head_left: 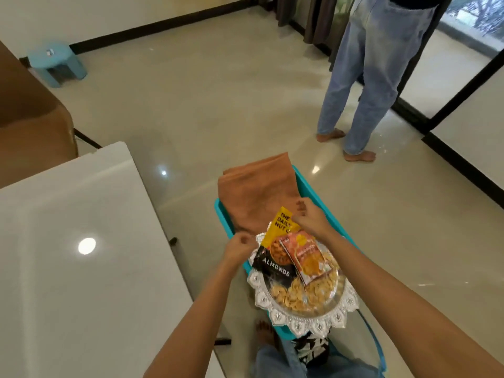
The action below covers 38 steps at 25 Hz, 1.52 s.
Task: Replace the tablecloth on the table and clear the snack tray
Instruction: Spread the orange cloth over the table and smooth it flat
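- The silver, scallop-edged round snack tray (301,309) sits on the near end of a teal plastic tub (313,186) that stands on the glossy beige floor (218,105), just right of the bare white rectangular table (68,241).
- A folded rust-orange cloth (259,192) lies in the far part of the tub, its near edge tucked under the packets.
- On the tray, loose pale yellow chips (308,293) fill the dish; a black-and-yellow almond packet (272,257) leans across its far-left rim, and a smaller orange-pink snack sachet (308,257) lies on top of the chips, overlapping the almond packet.
- The left hand (240,248) is beside the left edge of the almond packet, fingers curled into a pinch; whether they actually grip the packet edge or the tray rim cannot be told.
- The right hand (311,218) pinches the yellow top of the almond packet between thumb and fingers, over the cloth.
- A second person in light blue jeans (368,77) stands barefoot well beyond the tub, near dark-framed glass doors (463,64).
- A small pale blue plastic stool (56,64) stands by the far wall, left.
- The wearer's bare foot shows below the tray.
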Each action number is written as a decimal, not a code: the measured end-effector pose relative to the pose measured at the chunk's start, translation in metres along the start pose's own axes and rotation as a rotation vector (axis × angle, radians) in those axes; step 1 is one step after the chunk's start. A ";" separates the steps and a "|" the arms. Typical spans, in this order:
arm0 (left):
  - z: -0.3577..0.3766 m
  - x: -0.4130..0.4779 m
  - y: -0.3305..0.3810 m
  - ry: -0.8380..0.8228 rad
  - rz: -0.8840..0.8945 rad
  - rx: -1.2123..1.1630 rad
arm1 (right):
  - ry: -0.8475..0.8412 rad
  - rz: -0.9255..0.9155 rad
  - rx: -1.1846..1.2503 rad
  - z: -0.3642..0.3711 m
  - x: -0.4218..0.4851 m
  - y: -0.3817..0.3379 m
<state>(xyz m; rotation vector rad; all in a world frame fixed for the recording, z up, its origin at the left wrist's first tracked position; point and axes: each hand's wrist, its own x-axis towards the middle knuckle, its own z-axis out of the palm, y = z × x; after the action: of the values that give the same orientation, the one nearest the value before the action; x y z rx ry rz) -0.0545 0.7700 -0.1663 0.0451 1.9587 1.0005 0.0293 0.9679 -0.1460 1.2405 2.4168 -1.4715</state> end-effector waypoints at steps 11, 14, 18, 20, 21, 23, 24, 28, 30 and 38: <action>-0.061 0.183 0.056 0.304 -0.054 -0.189 | -0.041 0.057 -0.037 0.035 0.157 0.009; -0.061 0.205 0.059 0.309 -0.062 -0.145 | -0.038 0.076 0.002 0.034 0.157 0.016; -0.043 0.186 0.078 0.354 0.182 -0.113 | -0.048 0.073 -0.014 0.026 0.140 0.016; -0.034 0.160 0.099 0.350 0.320 -0.195 | -0.012 0.078 0.011 0.019 0.127 0.005; -0.032 0.143 0.111 0.332 0.403 -0.240 | 0.011 0.068 0.031 0.015 0.122 -0.002; -0.040 0.105 0.132 0.318 0.546 -0.300 | 0.050 0.045 0.077 0.008 0.109 -0.022; -0.049 0.086 0.141 0.317 0.601 -0.315 | 0.063 0.026 0.085 0.005 0.102 -0.033; -0.112 -0.004 0.161 0.396 0.732 -0.425 | 0.087 -0.097 0.132 0.010 0.060 -0.097; -0.148 -0.058 0.155 0.452 0.720 -0.568 | 0.076 -0.209 0.177 0.023 0.025 -0.137; -0.240 -0.282 -0.086 0.833 0.476 -1.085 | -0.131 -0.781 0.132 0.180 -0.190 -0.260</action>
<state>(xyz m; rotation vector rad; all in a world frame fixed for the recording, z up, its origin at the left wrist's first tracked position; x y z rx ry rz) -0.0360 0.4505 0.0383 -0.6230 1.8149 2.5925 -0.0733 0.6576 0.0245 0.1493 2.8892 -1.8022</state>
